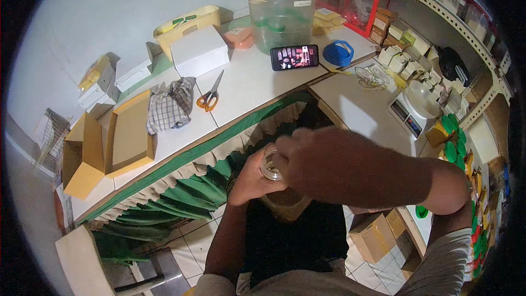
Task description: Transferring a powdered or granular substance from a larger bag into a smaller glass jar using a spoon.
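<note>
My left hand [252,179] grips a clear jar [271,166] in front of my body, its round rim facing up. Over the jar's right side is my right hand [302,152], blurred, with its fingers curled at the mouth. Whether those fingers hold anything is hidden by the back of the hand and the forearm. Most of the jar's contents are also out of sight. Just below the hands, a brownish container [287,203] shows partly above my dark-clothed lap.
Scissors [210,96], a checked cloth [170,105], an open cardboard box [129,131] and a phone [294,57] lie on the white-tiled counter. Behind the phone stands a big clear jar [279,12]. A digital scale [411,109] and several green-lidded jars [452,139] are at right.
</note>
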Available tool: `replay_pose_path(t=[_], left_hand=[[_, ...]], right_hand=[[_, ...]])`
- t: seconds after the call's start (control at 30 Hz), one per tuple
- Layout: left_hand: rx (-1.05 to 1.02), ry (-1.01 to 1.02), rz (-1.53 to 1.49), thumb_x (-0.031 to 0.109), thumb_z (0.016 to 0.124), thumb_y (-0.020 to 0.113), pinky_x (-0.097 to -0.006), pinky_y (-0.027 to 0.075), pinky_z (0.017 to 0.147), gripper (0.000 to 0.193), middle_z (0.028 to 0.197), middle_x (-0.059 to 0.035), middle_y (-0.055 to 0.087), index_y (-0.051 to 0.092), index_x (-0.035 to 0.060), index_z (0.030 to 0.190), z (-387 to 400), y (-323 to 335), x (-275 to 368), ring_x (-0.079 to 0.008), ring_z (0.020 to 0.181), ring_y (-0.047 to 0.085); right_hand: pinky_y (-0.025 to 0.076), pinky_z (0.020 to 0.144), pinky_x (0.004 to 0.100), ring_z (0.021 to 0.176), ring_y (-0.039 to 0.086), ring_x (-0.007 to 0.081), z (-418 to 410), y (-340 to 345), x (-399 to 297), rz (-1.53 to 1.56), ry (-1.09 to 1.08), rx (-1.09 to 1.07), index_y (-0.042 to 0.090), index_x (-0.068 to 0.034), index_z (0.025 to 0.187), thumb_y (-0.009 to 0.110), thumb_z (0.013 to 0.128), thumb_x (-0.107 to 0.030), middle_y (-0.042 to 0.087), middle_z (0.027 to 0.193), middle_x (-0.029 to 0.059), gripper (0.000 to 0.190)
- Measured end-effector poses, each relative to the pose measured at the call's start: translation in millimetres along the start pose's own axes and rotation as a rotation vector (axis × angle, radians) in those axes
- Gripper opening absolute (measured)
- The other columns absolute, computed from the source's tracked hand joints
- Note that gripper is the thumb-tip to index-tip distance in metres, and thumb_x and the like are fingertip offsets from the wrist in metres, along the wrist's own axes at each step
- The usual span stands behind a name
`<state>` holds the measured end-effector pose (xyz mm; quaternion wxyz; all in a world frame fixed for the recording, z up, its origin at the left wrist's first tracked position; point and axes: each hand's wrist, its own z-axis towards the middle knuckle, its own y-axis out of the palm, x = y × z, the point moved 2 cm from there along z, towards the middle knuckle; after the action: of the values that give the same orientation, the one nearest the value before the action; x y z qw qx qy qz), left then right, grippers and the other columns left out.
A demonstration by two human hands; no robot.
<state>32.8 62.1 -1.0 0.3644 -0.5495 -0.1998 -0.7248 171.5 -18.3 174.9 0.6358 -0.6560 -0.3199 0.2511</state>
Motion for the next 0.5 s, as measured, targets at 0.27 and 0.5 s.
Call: replay_pose_path(t=[0.27,0.5], left_hand=[[-0.006,-0.02,-0.101,0.013,0.067,0.086,-0.0293,0.049,0.085,0.055,0.101,-0.0036,0.063,0.057,0.0045,0.112,-2.7,-0.7,-4.9,-0.0105,0.095,0.059],[0.161,0.143,0.302,0.016,0.066,0.087,-0.0349,0.052,0.08,0.052,0.098,-0.0125,0.066,0.057,0.0033,0.106,1.3,4.4,14.8,-0.0255,0.09,0.067]], right_hand=[[0.056,0.069,0.0312,0.081,0.062,0.02,-10.6,-14.2,-4.7,-0.119,-0.009,0.05,0.061,0.004,0.091,0.07,0.076,-0.012,0.059,0.091,0.0101,0.024],[0.056,0.067,0.0315,0.08,0.062,0.0217,-17.6,-26.5,-12.9,-0.14,0.09,0.002,0.058,0.004,0.097,0.072,0.069,-0.01,0.058,0.089,0.0107,0.034]])
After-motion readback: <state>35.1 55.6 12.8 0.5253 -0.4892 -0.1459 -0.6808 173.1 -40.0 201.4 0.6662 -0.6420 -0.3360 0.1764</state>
